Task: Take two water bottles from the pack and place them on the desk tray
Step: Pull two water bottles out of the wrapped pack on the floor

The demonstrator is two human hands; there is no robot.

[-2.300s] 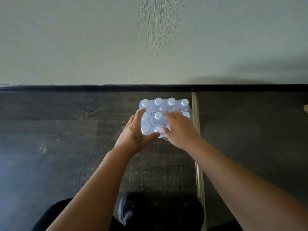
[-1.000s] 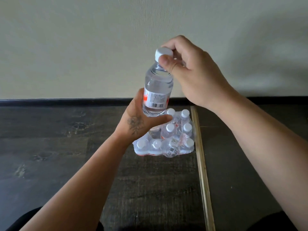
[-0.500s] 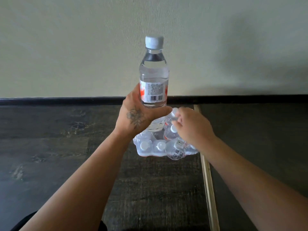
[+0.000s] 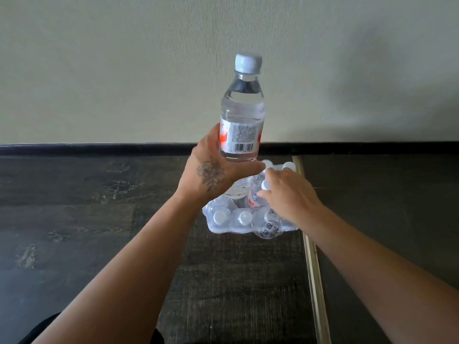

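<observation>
Standing on the dark wood floor [image 4: 87, 232], the shrink-wrapped plastic pack of white-capped bottles [image 4: 238, 219] sits against the wall; left hand [image 4: 213, 172] grips 1 upright clear water bottle [image 4: 242, 108], right hand [image 4: 289, 194] pinches a second bottle's white cap [image 4: 265, 184].

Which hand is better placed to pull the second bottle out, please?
The right hand: its fingers already close on a white-capped bottle in the plastic-wrapped pack, whereas the left hand holds the first clear bottle.

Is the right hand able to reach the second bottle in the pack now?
Probably yes. The right hand is already at the second bottle in the pack, and nothing blocks it; the left hand holds the first bottle above.
</observation>
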